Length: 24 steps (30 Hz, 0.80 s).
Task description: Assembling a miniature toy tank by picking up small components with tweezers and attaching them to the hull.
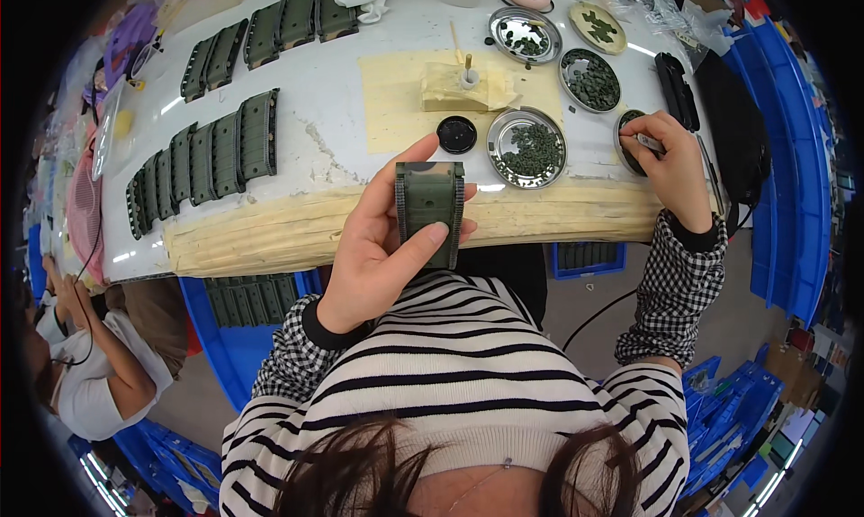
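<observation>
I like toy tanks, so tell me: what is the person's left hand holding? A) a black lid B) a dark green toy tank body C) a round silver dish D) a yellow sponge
B: the left hand grips the dark green tank body over the table edge.

Left hand (373, 247) raised before the chest, palm toward the camera, thumb pressed across the front, fingers curled behind in a closed grip. Left forearm bent up from the lower left. Right hand (675, 170) stretched forward to the right, fingers pinched together, wrist bent, forearm angled up from the elbow.
</observation>
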Available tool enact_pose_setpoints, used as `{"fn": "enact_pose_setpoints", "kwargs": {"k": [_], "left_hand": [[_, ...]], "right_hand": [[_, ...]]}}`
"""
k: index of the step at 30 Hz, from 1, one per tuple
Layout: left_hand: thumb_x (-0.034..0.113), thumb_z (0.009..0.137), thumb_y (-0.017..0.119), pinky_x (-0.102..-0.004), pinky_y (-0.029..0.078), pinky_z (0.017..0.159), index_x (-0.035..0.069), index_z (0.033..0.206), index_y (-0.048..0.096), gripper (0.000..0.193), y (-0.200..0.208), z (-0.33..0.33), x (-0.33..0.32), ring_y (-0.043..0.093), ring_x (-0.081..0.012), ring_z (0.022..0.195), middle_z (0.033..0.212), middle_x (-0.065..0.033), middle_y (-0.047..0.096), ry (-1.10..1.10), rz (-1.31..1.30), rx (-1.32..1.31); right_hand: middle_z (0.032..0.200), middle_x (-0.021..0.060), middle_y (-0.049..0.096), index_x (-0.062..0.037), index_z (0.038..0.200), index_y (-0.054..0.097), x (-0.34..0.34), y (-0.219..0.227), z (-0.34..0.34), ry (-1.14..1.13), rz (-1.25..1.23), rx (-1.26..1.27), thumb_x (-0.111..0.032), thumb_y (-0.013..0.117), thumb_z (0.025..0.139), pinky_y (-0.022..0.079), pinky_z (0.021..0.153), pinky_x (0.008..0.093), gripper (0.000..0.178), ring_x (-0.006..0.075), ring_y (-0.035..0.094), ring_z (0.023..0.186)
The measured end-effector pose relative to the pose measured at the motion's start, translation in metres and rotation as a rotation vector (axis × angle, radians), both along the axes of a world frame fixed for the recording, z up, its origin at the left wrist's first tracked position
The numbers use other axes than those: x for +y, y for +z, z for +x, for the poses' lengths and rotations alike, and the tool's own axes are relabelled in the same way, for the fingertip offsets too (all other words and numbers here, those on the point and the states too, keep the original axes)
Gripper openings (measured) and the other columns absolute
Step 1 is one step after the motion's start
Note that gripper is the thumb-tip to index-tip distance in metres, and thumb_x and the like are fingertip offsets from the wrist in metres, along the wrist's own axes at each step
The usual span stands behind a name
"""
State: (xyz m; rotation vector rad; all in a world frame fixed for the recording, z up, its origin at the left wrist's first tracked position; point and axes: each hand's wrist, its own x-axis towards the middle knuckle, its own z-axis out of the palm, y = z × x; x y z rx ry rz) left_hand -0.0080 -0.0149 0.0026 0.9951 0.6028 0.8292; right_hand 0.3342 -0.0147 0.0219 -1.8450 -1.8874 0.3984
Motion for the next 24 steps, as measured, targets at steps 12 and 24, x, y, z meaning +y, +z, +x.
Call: {"fn": "enact_pose_setpoints", "kwargs": {"k": [12,24], "left_hand": [[-0.007,0.091,0.046,-0.0369,0.049,0.097,0.007,0.149,0.016,0.067,0.006,0.004,-0.003,0.052,-0.0235,0.12,0.13,-0.0165,0.048,0.044,0.063,-0.023],[0.011,0.097,0.053,-0.0269,0.049,0.087,-0.001,0.108,0.061,0.018,-0.001,0.016,-0.005,0.06,-0.0127,0.093,0.116,-0.0098,0.054,-0.019,0.056,0.112]], "right_hand": [[0.083,0.0137,0.058,0.0001,0.09,0.056,-0.001,-0.004,0.009,0.062,-0.057,-0.16,0.0,0.06,0.076,0.046,0.065,0.0371,0.015,0.0308,0.06,0.074],[0.085,0.0129,0.048,-0.0013,0.09,0.051,-0.022,0.033,-0.089,0.355,0.079,0.268,0.01,0.049,0.075,0.044,0.066,0.032,0.02,0.0286,0.053,0.072]]}}
